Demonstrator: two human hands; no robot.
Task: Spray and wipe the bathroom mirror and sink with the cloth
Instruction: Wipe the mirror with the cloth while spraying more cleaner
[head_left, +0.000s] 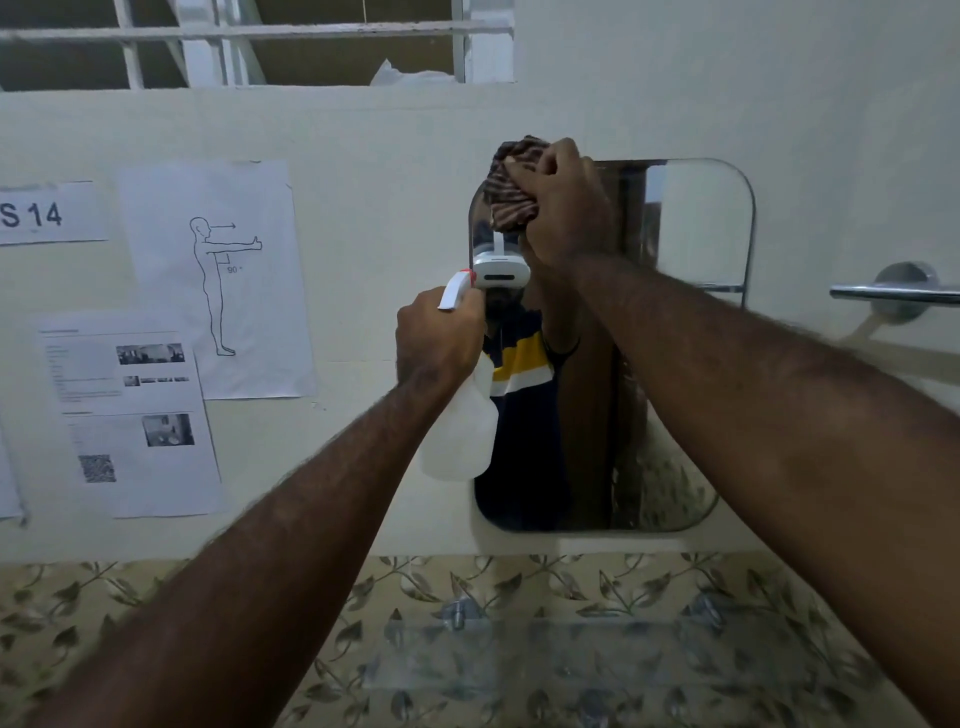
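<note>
A rounded rectangular mirror (691, 322) hangs on the cream wall ahead. My right hand (566, 202) grips a bunched striped brown cloth (511, 189) and presses it against the mirror's top left corner. My left hand (439, 332) holds a white spray bottle (462, 431) by its neck, just left of the mirror's left edge, with its white and red nozzle pointing up and to the right. The sink is not in view. The mirror reflects a person in a dark shirt with yellow and white stripes.
Printed paper sheets (218, 275) are taped to the wall at left. A chrome bar (893, 293) sticks out at the right. A glass shelf (571, 654) on metal brackets sits below the mirror over leaf-patterned tiles (130, 597). A barred window (260, 41) is above.
</note>
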